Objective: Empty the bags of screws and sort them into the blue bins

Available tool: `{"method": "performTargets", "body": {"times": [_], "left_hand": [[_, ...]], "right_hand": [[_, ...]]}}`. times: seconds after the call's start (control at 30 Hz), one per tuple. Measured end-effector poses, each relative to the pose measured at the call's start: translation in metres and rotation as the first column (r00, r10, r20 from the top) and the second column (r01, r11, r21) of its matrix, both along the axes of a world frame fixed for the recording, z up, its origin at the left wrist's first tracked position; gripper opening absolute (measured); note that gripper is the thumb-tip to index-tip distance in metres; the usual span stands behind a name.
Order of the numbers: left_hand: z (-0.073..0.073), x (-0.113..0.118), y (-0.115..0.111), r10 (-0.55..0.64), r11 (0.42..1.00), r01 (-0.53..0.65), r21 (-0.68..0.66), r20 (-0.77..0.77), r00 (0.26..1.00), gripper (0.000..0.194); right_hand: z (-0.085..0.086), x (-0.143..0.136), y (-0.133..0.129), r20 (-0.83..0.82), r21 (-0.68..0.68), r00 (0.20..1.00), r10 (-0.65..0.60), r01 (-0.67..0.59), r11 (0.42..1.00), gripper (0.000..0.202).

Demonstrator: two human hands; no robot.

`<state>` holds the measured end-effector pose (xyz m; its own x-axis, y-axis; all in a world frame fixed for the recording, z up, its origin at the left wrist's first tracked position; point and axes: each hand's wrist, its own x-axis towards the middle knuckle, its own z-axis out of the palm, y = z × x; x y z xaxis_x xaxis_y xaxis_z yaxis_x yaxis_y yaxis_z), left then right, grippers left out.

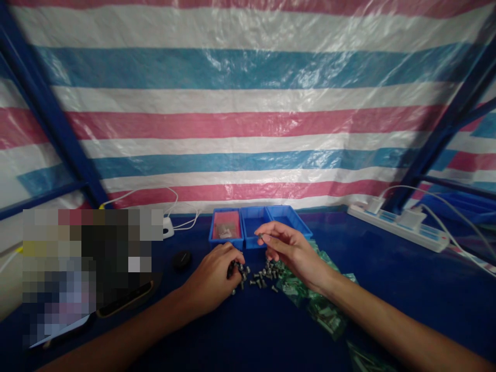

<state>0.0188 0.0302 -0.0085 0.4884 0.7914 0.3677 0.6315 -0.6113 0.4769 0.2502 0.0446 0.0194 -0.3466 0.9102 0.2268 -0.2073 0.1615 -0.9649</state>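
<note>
Head view: loose screws point(260, 283) lay in a scattered pile on my blue table point(248, 336).
Left hand point(217, 271): my fingers curled around screws at the pile's left side; I could not tell whether they gripped any.
Right hand point(296, 250): my thumb and fingertips pinched a small dark piece point(261, 236) near the divided blue tray point(251, 244).
Green packets point(327, 316): they lay right of the screws, partly beneath my right forearm.
</note>
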Motion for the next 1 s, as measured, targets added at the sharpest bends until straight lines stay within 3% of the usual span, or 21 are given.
{"method": "performTargets", "body": {"times": [1.0], "left_hand": [[-0.0037,-0.0015,0.0,0.005,1.0,-0.004,0.009,-0.042,0.999,0.024]], "right_hand": [[0.0033,0.002,0.0022,0.013,0.057,0.991,-0.133,0.132,0.99,0.018]]}}
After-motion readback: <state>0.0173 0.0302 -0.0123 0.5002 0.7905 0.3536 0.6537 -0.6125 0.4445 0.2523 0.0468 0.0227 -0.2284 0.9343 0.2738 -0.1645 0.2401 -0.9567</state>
